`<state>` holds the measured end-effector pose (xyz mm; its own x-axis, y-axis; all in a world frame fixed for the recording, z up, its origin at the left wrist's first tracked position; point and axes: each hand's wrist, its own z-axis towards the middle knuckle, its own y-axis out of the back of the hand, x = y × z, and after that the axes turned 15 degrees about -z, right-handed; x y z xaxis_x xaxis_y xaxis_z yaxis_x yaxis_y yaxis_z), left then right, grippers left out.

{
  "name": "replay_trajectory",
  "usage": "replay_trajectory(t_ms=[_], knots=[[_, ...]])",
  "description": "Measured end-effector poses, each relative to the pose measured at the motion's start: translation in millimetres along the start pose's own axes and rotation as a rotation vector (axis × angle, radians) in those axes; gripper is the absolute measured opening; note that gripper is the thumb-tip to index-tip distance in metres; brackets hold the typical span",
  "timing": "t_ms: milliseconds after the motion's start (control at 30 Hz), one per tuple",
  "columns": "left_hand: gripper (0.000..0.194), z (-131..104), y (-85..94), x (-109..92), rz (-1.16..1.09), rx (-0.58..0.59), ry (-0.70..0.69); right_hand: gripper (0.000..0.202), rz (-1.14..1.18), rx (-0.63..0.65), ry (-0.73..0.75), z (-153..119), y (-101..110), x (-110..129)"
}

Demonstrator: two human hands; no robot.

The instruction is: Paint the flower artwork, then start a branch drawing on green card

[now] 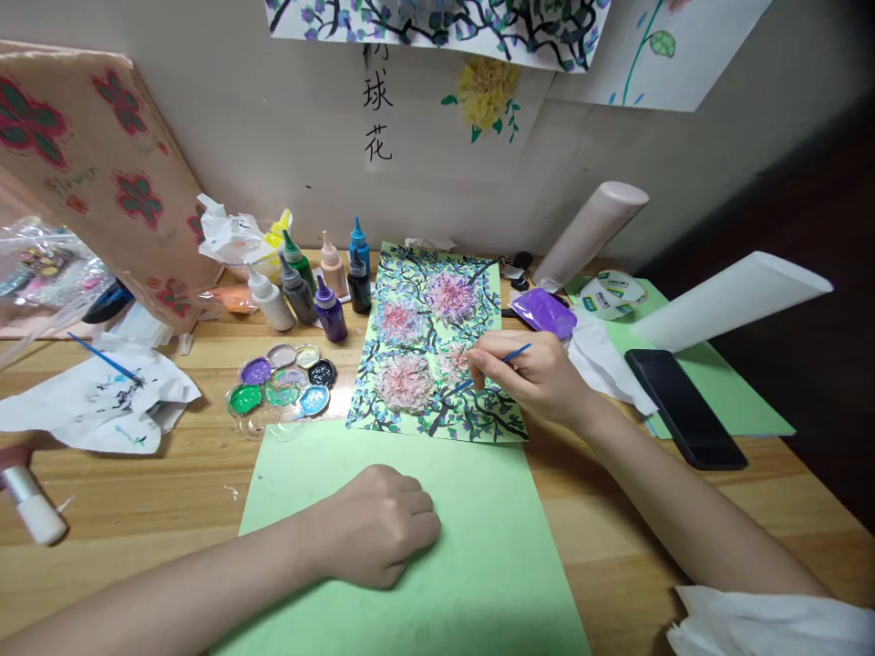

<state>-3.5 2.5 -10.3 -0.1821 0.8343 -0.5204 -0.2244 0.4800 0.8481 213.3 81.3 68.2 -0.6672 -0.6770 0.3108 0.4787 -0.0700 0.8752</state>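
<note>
My right hand (530, 374) grips a thin blue brush (514, 353), its tip near the lower middle of the painted sheet (444, 419). That sheet shows dark branches, small blue and purple dabs and several fluffy pink flowers (405, 381). My left hand (383, 527) rests as a closed fist on a plain green sheet (492, 547) nearer to me; whether anything is inside it is hidden. Left of the painting lies a flower-shaped palette (283, 387) with purple, green, black and blue paint.
Paint bottles (330, 312) stand behind the palette. A stained tissue (102, 401) bearing another brush (102, 355) lies left. At the right are a phone (685, 408), a purple packet (545, 312), a white tube (735, 301) and tissue. Pictures hang on the wall.
</note>
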Motion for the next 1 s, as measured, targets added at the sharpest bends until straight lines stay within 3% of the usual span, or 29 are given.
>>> replay_trajectory(t_ms=[100,1000], knots=[[0.015,-0.1,-0.5,0.4,-0.003,-0.005,-0.001,0.037,-0.015,-0.058,-0.031,-0.5,0.0,-1.1],[0.014,-0.4,-1.0,-0.1,-0.012,-0.009,0.008,0.037,-0.128,-0.038,0.009,-1.4,-2.0,-3.6]])
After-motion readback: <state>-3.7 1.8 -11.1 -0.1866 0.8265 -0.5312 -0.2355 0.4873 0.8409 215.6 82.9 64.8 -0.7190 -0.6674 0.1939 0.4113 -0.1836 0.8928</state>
